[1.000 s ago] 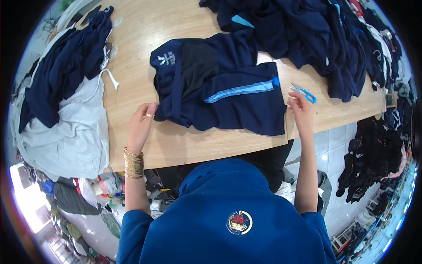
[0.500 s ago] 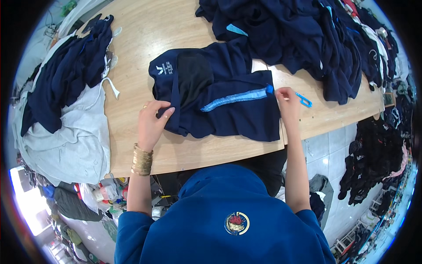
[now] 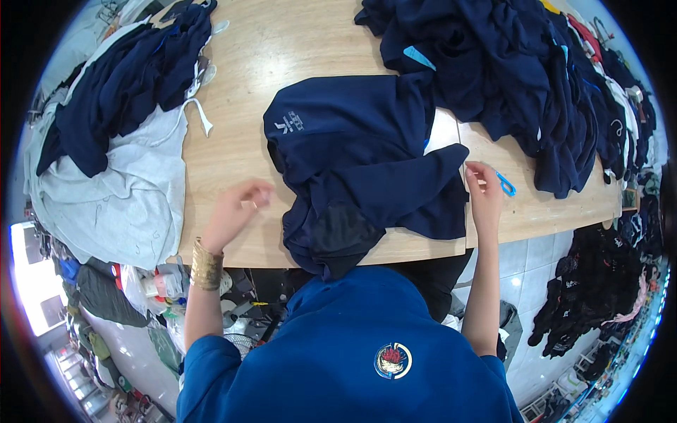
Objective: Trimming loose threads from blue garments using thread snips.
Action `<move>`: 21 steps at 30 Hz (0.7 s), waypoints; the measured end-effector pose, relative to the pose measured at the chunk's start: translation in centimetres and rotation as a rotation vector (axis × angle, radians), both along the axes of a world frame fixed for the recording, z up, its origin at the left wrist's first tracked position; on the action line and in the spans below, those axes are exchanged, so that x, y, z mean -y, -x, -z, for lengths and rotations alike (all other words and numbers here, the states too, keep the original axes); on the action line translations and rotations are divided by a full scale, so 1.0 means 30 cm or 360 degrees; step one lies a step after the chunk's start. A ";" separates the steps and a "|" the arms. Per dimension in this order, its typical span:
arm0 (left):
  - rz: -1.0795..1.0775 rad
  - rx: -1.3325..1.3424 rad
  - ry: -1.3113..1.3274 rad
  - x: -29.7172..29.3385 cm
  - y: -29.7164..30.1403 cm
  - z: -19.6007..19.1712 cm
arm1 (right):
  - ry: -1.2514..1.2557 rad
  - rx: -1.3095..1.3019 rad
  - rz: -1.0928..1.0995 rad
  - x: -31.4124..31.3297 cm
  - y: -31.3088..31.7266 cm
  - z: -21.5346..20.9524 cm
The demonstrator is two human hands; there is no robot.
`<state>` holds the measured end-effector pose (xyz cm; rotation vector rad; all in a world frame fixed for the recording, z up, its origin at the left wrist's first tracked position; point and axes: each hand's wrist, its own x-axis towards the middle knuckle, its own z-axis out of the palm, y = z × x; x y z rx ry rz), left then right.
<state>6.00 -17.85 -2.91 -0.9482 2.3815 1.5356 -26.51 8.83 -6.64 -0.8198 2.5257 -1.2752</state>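
A navy garment (image 3: 356, 151) lies bunched across the table in front of me, with a small pale print near its upper left part. One narrow length of it stretches toward the right, and its black panel (image 3: 344, 229) is crumpled at the table's front edge. My left hand (image 3: 243, 201) hovers to the left of the cloth, empty, its fingers apart and slightly blurred. Beside the garment's right end is my right hand (image 3: 484, 187), fingers curled. A small blue looped tool, apparently thread snips (image 3: 506, 185), sticks out past that hand's outer side; the grip itself is hidden.
A large heap of navy garments (image 3: 486, 63) covers the far right of the wooden table (image 3: 296, 42). On the left lie more navy clothes (image 3: 123, 99) over pale grey fabric (image 3: 113, 190). Black garments (image 3: 585, 289) hang or lie beyond the table's right edge.
The garment has been turned over; its black panel has come down to the front edge and the light blue strip is out of sight. My left hand has let go. The whole view has shifted.
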 end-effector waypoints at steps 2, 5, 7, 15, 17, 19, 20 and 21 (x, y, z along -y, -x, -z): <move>-0.0671 -0.0374 -0.0028 0.028 0.017 0.055 | -0.0008 -0.0070 -0.0053 0.060 0.003 -0.019; -0.1139 -0.0706 -0.0357 0.013 0.126 0.132 | -0.0041 -0.0378 -0.0184 0.178 0.006 0.015; -0.1149 -0.0703 -0.0637 0.002 0.194 0.171 | -0.0379 -0.0479 -0.0225 0.218 -0.059 0.001; -0.1208 -0.0823 -0.1073 0.066 0.041 0.110 | -0.0703 0.0104 -0.0651 -0.003 -0.090 -0.129; -0.1216 -0.0895 -0.1237 0.062 0.006 0.139 | -0.0792 0.0416 -0.0965 -0.073 -0.143 -0.145; -0.1221 -0.0957 -0.1406 0.063 -0.012 0.159 | -0.0955 0.0808 -0.1581 -0.117 -0.179 -0.136; -0.1142 -0.1144 -0.1655 0.064 -0.016 0.164 | -0.1106 0.0999 -0.1622 -0.127 -0.182 -0.144; -0.1058 -0.1329 -0.1904 0.064 -0.011 0.169 | -0.1253 0.1193 -0.1658 -0.128 -0.182 -0.163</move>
